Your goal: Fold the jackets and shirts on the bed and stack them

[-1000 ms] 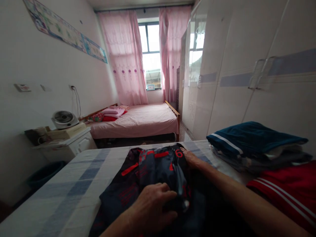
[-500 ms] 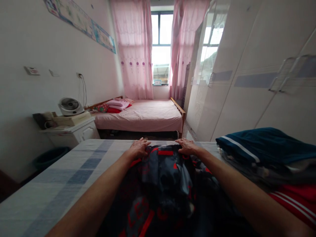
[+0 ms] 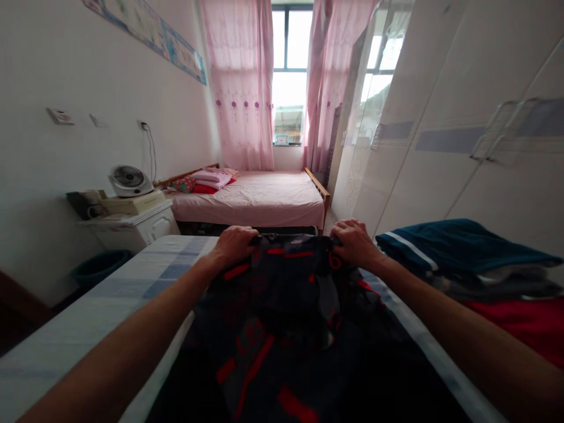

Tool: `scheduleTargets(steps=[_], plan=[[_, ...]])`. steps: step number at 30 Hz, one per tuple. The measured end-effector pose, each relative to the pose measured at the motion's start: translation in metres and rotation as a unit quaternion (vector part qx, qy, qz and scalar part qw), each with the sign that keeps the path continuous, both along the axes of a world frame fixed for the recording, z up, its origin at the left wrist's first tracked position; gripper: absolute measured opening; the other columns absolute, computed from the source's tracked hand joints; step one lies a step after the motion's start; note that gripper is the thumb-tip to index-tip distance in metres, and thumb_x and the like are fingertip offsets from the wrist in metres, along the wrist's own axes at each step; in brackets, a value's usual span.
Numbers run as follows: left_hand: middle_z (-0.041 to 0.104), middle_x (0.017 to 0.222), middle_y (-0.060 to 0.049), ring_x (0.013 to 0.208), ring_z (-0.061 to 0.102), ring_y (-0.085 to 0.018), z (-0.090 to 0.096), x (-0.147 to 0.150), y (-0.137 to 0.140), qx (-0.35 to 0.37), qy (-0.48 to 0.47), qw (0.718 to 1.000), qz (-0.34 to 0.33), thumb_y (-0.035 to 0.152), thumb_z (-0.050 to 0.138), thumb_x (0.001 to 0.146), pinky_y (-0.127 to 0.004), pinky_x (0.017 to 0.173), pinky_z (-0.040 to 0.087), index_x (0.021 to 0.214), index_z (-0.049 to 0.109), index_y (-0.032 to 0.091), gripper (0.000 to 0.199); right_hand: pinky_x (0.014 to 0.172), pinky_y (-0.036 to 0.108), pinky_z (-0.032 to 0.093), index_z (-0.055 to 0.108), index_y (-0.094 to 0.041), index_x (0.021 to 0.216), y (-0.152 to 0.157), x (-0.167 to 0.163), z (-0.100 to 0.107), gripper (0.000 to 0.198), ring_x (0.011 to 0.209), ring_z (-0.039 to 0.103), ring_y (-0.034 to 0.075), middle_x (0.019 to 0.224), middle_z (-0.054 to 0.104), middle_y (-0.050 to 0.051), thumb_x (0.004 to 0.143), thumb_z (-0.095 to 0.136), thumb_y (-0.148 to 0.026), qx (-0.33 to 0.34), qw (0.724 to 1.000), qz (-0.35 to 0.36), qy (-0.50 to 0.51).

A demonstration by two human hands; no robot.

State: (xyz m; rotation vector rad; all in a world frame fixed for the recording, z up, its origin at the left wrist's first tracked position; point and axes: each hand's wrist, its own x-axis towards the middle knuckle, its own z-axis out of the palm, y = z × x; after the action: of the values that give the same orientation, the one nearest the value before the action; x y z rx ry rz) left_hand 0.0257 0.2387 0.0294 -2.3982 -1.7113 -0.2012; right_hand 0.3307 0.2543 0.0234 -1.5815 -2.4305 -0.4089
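A dark garment point(image 3: 282, 305) with red lettering and bars hangs or lies spread in front of me over the near bed. I cannot tell what kind of garment it is. At its far edge, my left hand point(image 3: 237, 244) has its fingers closed over the left corner. My right hand point(image 3: 353, 242) grips the same edge on the right side. Between the two hands the edge looks pulled fairly straight. Folds below are dim, and the lower part runs out of view.
The near bed has a striped sheet point(image 3: 163, 276). On the right stands a pile of folded clothes, with a teal piece point(image 3: 467, 244) on top and a red piece point(image 3: 520, 326) below. A nightstand point(image 3: 150, 226) with a fan point(image 3: 130, 180), a pink bed point(image 3: 264, 200) and a wardrobe point(image 3: 440, 194) surround it.
Both hands have gone from loosely spread fingers on the garment to a closed grip on its far edge. They have moved slightly apart, and the edge is raised and straighter.
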Motion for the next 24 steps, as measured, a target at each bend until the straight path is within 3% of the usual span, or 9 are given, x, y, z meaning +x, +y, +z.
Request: scheduleTargets(steps=[3,5,8,12,14,17,24], plan=[[0.061,0.091,-0.006,0.094,0.057,-0.023,0.023,-0.015,-0.066,0.060,-0.003,0.997,-0.050,0.034,0.051,0.082,-0.034,0.085,0.041,0.095,0.064,0.021,0.022,0.108,0.044,0.014,0.058,-0.019,0.088,-0.070,0.021,0.020,0.012,0.103,0.051,0.023,0.095,0.061,0.007,0.077,0.054,-0.025,0.113,0.991,0.072,-0.002],[0.060,0.084,-0.005,0.084,0.058,-0.021,0.024,-0.026,-0.121,0.138,-0.006,0.983,-0.121,0.032,0.049,0.083,-0.032,0.076,0.044,0.095,0.064,0.022,0.021,0.109,0.047,0.016,0.057,-0.022,0.085,-0.126,0.035,0.021,0.008,0.100,0.053,0.023,0.091,0.061,0.005,0.079,0.054,-0.027,0.153,0.981,0.119,-0.007],[0.061,0.082,-0.003,0.075,0.057,-0.017,0.000,-0.037,-0.208,0.211,-0.023,0.954,-0.211,0.023,0.042,0.089,-0.028,0.068,0.045,0.109,0.059,0.024,0.026,0.109,0.049,0.017,0.056,-0.026,0.088,-0.210,0.052,-0.001,0.010,0.099,0.056,0.022,0.087,0.064,0.002,0.082,0.050,-0.022,0.158,0.970,0.186,0.009],[0.064,0.081,-0.002,0.074,0.059,-0.014,-0.054,-0.040,-0.293,0.165,-0.023,0.952,-0.256,0.012,0.033,0.092,-0.023,0.072,0.047,0.121,0.053,0.019,0.036,0.110,0.044,0.020,0.058,-0.027,0.092,-0.290,0.060,-0.052,0.027,0.093,0.060,0.018,0.083,0.065,0.000,0.082,0.041,-0.008,0.128,0.967,0.216,0.032],[0.065,0.081,-0.002,0.075,0.060,-0.013,-0.076,-0.040,-0.312,0.160,-0.010,0.952,-0.259,0.008,0.028,0.093,-0.022,0.074,0.048,0.119,0.054,0.018,0.038,0.108,0.042,0.024,0.057,-0.027,0.090,-0.310,0.057,-0.073,0.032,0.087,0.061,0.017,0.077,0.064,0.000,0.082,0.036,-0.004,0.123,0.968,0.205,0.072],[0.065,0.083,-0.002,0.076,0.061,-0.012,-0.095,-0.043,-0.323,0.155,0.005,0.959,-0.237,0.003,0.029,0.091,-0.022,0.074,0.049,0.120,0.054,0.019,0.041,0.099,0.036,0.035,0.056,-0.026,0.087,-0.323,0.049,-0.091,0.030,0.075,0.061,0.016,0.071,0.062,-0.001,0.080,0.036,-0.004,0.107,0.967,0.198,0.117],[0.065,0.080,-0.002,0.072,0.062,-0.015,-0.106,-0.042,-0.339,0.151,-0.013,0.964,-0.217,-0.005,0.037,0.075,-0.025,0.069,0.051,0.116,0.055,0.022,0.052,0.077,0.031,0.047,0.055,-0.028,0.080,-0.340,0.048,-0.101,0.031,0.068,0.060,0.017,0.070,0.062,0.000,0.069,0.041,-0.003,0.037,0.973,0.190,0.124]])
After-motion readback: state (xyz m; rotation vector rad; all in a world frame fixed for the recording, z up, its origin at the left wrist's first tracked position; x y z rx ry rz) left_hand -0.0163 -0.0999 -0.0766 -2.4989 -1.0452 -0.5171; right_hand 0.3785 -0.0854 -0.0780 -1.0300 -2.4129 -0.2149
